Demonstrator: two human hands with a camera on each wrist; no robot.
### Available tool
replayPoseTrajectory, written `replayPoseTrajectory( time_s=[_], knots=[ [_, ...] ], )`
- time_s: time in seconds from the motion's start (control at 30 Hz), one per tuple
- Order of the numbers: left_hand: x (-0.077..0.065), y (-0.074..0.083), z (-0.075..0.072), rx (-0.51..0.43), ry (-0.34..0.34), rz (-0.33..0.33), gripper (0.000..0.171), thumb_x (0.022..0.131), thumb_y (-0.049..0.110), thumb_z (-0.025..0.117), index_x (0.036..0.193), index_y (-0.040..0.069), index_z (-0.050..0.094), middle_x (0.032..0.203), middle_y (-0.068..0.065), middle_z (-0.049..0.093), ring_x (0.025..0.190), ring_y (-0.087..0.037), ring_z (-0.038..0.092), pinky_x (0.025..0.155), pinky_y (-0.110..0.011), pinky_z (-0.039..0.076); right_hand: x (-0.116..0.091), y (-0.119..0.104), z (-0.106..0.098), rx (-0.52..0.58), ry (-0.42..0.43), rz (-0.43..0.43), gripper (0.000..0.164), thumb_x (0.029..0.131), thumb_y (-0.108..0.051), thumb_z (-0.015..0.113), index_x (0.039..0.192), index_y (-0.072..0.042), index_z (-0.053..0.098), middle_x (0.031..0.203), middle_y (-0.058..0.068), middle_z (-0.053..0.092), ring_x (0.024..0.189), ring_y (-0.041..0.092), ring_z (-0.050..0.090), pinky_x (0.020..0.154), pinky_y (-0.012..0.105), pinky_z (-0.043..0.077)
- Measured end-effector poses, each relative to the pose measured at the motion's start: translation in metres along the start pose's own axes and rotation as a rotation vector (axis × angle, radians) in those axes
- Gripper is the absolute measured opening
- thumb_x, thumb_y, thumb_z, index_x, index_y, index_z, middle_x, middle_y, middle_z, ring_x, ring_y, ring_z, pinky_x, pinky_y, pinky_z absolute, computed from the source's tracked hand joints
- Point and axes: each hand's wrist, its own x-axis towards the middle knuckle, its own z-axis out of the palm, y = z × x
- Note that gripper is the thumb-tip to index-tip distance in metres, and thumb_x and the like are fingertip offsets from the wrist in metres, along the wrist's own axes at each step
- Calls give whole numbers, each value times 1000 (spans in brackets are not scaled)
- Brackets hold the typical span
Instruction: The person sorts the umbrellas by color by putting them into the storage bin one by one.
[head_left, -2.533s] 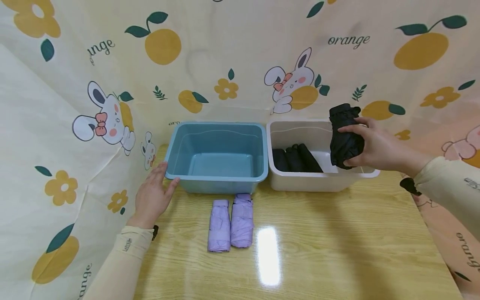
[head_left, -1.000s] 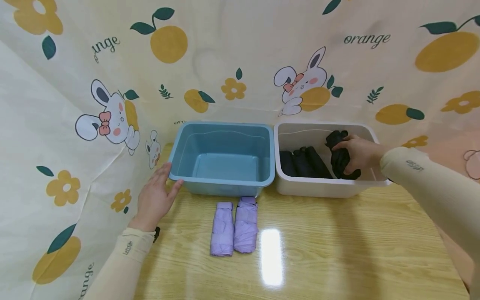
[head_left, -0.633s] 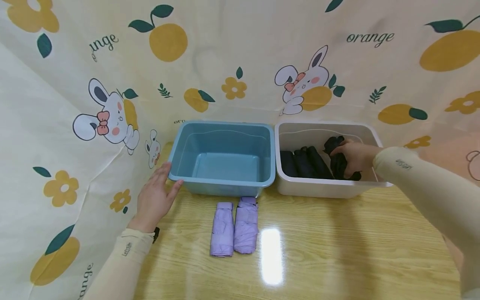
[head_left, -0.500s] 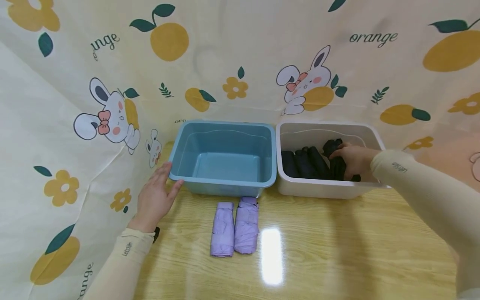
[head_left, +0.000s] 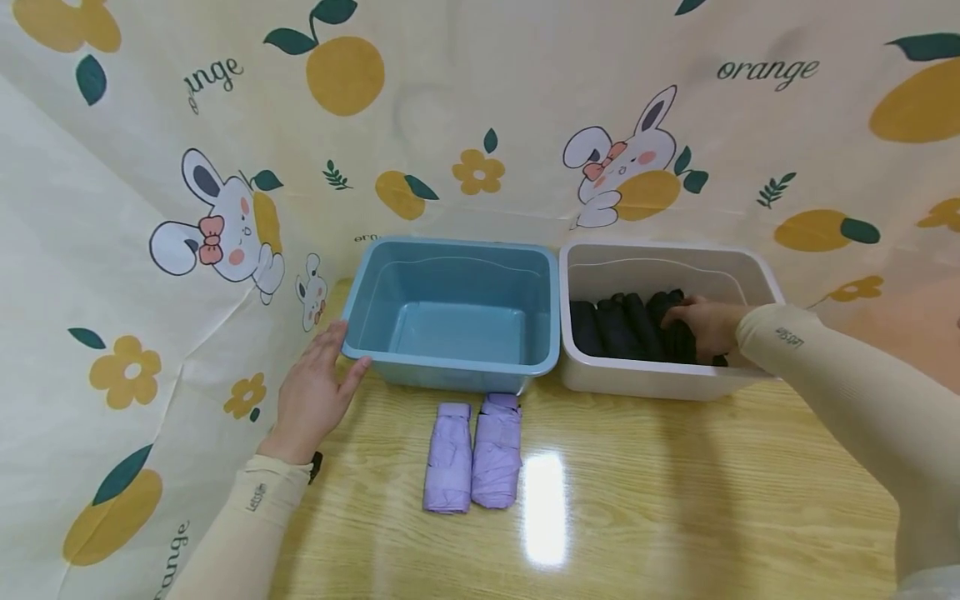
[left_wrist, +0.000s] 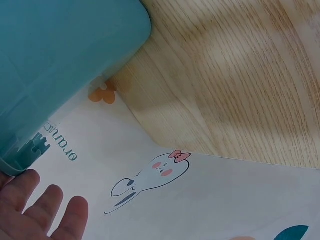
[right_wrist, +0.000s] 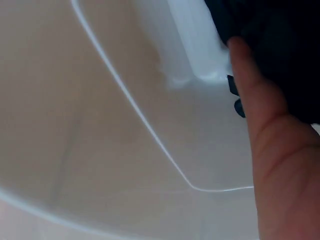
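My right hand (head_left: 708, 327) is down inside the beige plastic bin (head_left: 652, 382) and grips a black folded umbrella (head_left: 666, 307) at the right end of a row. Several other black folded umbrellas (head_left: 618, 329) lie side by side to its left. In the right wrist view one finger runs along the dark fabric (right_wrist: 285, 55), beside the bin's pale inner wall (right_wrist: 125, 140). My left hand (head_left: 311, 400) rests its fingers at the left front corner of the blue bin (head_left: 450, 367), which holds nothing. The left wrist view shows those fingers (left_wrist: 70, 220) spread loosely near the bin's rim.
Two purple folded umbrellas (head_left: 448, 458) lie next to each other on the wooden table (head_left: 637, 500), in front of the blue bin. A printed cloth (head_left: 450, 83) with oranges and rabbits hangs behind and to the left of the bins.
My right hand has lowered the black umbrella from above the beige bin into it and shifted left, bringing it against the others. The left hand stays at the blue bin; the head view has shifted slightly.
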Motion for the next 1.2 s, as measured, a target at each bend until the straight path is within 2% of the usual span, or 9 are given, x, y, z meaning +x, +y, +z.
replayPoseTrajectory(
  time_s=[0.1,0.2,0.4,0.57,1.0,1.2],
  knots=[
    [1,2,0,1,2,6,67,98,37,65,147,-4,44,148,-22,46,133,-42,45,106,-56,39,-5,-2,-1,11,-26,29,81,56,0,91,130,-4,58,133,41,35,109,48,48,78,51,54],
    [1,4,0,0,3,9,68,97,38,65,146,-4,45,148,-22,46,133,-42,45,106,-56,39,-9,-3,-2,18,-44,50,80,57,-2,89,131,-3,58,133,40,37,112,49,46,85,57,51],
    [3,8,-2,-4,4,9,68,97,39,65,146,-5,45,148,-22,46,133,-42,45,106,-56,39,-17,-1,-2,67,-133,90,78,65,-7,82,137,1,52,136,40,41,125,55,39,101,69,35],
    [3,11,-3,-4,-5,7,69,98,40,64,147,-4,44,149,-22,45,134,-42,44,107,-57,38,-24,-2,-5,73,-164,98,79,69,-13,84,138,4,49,137,41,42,128,59,35,103,70,31],
    [1,11,-7,-9,-17,-5,68,99,40,63,147,-5,43,149,-22,45,134,-42,44,105,-57,39,-34,-15,-33,135,-83,123,64,79,-14,81,133,7,53,131,37,49,118,52,47,98,69,38],
    [-1,7,-5,-4,-39,-26,69,100,42,60,148,-4,42,150,-22,44,134,-43,43,105,-58,39,-42,-26,-43,96,-16,117,53,89,-19,74,132,7,55,131,34,53,115,48,51,98,67,39]
  ],
)
